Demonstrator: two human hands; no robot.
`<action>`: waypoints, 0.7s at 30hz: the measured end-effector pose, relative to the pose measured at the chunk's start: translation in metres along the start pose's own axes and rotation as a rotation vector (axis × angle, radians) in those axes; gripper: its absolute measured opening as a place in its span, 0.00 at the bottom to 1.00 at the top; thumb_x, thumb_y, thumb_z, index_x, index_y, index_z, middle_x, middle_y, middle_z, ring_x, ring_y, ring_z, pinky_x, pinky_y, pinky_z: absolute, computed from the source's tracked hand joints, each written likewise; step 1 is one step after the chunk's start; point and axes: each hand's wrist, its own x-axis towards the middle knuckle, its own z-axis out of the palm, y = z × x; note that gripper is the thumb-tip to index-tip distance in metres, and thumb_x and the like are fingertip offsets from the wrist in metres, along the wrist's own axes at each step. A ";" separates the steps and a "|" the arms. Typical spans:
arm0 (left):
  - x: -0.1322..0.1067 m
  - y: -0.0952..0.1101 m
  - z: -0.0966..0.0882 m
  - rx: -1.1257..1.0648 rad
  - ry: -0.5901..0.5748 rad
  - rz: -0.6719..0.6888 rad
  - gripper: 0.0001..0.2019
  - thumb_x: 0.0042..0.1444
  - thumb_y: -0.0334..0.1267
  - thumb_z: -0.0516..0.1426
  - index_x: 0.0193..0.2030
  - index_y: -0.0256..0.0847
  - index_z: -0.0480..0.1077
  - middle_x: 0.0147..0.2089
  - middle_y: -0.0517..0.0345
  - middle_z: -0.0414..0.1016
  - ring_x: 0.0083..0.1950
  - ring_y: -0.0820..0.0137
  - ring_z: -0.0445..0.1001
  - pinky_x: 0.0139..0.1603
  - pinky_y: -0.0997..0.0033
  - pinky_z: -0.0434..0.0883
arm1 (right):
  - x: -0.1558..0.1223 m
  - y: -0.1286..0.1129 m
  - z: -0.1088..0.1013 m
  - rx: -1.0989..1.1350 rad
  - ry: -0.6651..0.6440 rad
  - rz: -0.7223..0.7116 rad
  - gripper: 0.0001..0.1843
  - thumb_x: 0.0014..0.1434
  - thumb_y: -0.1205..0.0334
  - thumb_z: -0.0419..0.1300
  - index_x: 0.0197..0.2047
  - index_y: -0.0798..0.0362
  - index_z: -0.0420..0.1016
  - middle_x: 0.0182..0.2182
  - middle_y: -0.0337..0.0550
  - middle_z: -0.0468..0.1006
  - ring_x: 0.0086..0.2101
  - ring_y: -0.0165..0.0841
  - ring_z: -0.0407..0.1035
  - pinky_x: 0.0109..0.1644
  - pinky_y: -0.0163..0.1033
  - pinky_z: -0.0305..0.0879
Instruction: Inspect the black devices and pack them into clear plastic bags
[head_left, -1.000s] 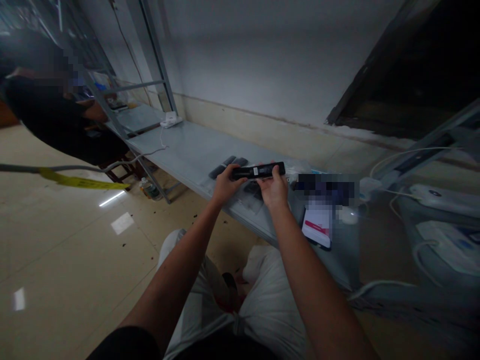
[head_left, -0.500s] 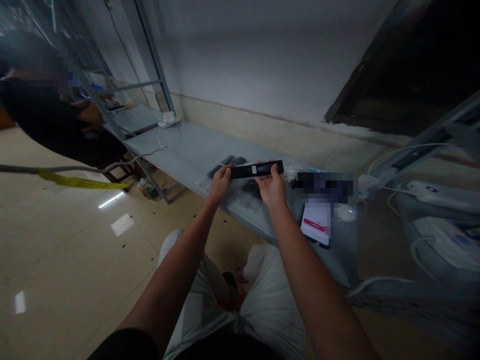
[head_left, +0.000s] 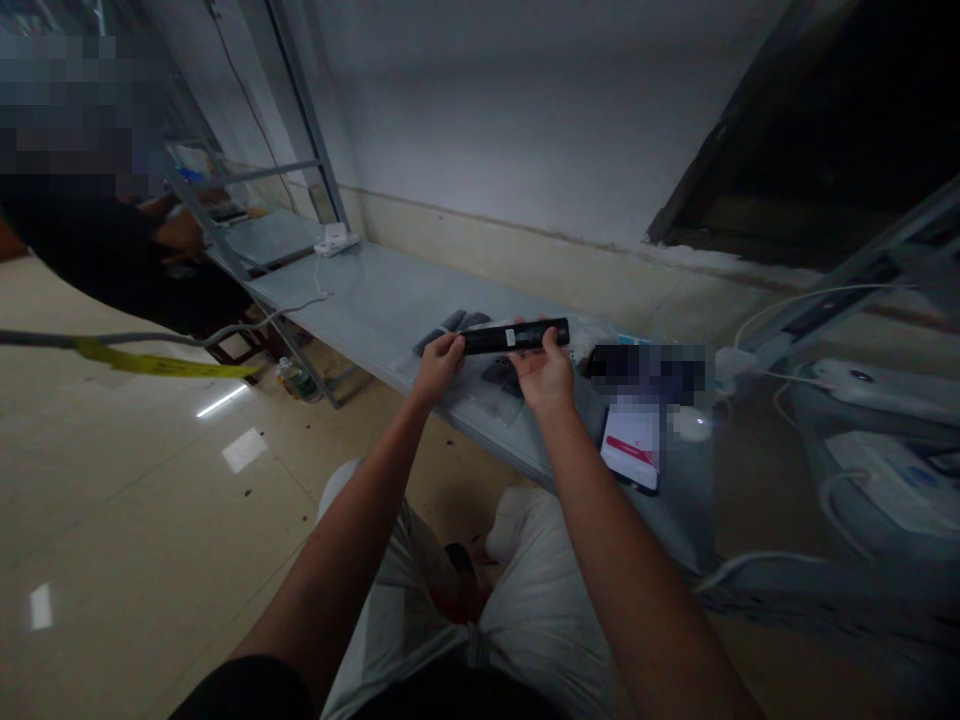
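Note:
Both hands hold a long black remote control [head_left: 491,339] level above the table, one hand at each end. A small white label shows on its upward face. My left hand [head_left: 441,358] pinches its left end between thumb and fingers. At the other end, my right hand [head_left: 546,374] grips it with the thumb on top and fingers underneath. Beyond my left hand lie several dark, elongated pieces [head_left: 452,322], too dim to name. Clear plastic wrapping [head_left: 486,400] with something dark in it is on the table below the remote.
The narrow grey table [head_left: 367,300] runs along the wall. A lit phone [head_left: 631,445] rests to the right, near white power strips [head_left: 885,390] and cables. A grey cable with a yellow tag [head_left: 165,360] crosses at left. Another person [head_left: 97,250] sits at far left.
Both hands keep the remote control in nearly the same place; it shifts very slightly. The person at far left has moved a little.

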 end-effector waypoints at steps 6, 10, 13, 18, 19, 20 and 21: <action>0.000 0.000 0.000 0.053 0.007 0.031 0.26 0.57 0.63 0.56 0.23 0.41 0.65 0.20 0.59 0.60 0.23 0.72 0.57 0.25 0.69 0.57 | -0.004 0.000 0.004 -0.034 0.017 -0.015 0.09 0.66 0.56 0.56 0.48 0.46 0.71 0.41 0.41 0.83 0.46 0.33 0.78 0.54 0.49 0.73; -0.002 -0.001 0.004 0.156 0.044 0.038 0.27 0.60 0.62 0.53 0.22 0.41 0.65 0.19 0.59 0.60 0.22 0.72 0.57 0.24 0.68 0.57 | -0.006 0.000 0.008 -0.052 0.010 -0.044 0.10 0.65 0.57 0.57 0.49 0.46 0.71 0.41 0.40 0.83 0.46 0.33 0.78 0.56 0.50 0.71; -0.002 -0.006 0.007 0.218 0.103 0.047 0.28 0.62 0.62 0.51 0.21 0.41 0.67 0.19 0.58 0.62 0.21 0.72 0.59 0.24 0.68 0.58 | -0.006 0.002 0.008 -0.066 -0.009 -0.058 0.12 0.64 0.56 0.58 0.51 0.45 0.71 0.42 0.40 0.83 0.46 0.33 0.78 0.56 0.51 0.71; -0.002 -0.011 0.010 0.243 0.169 0.022 0.26 0.62 0.59 0.52 0.25 0.40 0.72 0.21 0.56 0.67 0.22 0.71 0.64 0.24 0.69 0.60 | -0.006 0.005 0.007 -0.066 -0.011 -0.073 0.12 0.65 0.57 0.57 0.51 0.45 0.71 0.43 0.41 0.83 0.46 0.33 0.77 0.54 0.49 0.72; -0.002 -0.010 0.010 0.239 0.175 0.009 0.25 0.62 0.59 0.53 0.26 0.40 0.73 0.21 0.56 0.68 0.22 0.71 0.64 0.23 0.69 0.60 | -0.006 0.005 0.008 -0.060 -0.014 -0.069 0.12 0.65 0.57 0.57 0.51 0.45 0.71 0.44 0.41 0.83 0.47 0.33 0.77 0.54 0.49 0.72; -0.002 -0.010 0.010 0.231 0.175 -0.001 0.25 0.62 0.59 0.53 0.27 0.39 0.73 0.21 0.56 0.68 0.22 0.71 0.65 0.23 0.69 0.60 | -0.006 0.005 0.008 -0.054 -0.016 -0.065 0.12 0.64 0.57 0.57 0.51 0.45 0.71 0.44 0.41 0.83 0.47 0.33 0.77 0.54 0.49 0.72; -0.001 -0.010 0.010 0.217 0.172 -0.006 0.24 0.62 0.58 0.54 0.27 0.39 0.74 0.21 0.56 0.68 0.21 0.71 0.65 0.23 0.69 0.61 | -0.007 0.005 0.008 -0.051 -0.018 -0.062 0.12 0.64 0.57 0.58 0.51 0.46 0.71 0.44 0.41 0.82 0.48 0.33 0.77 0.55 0.50 0.72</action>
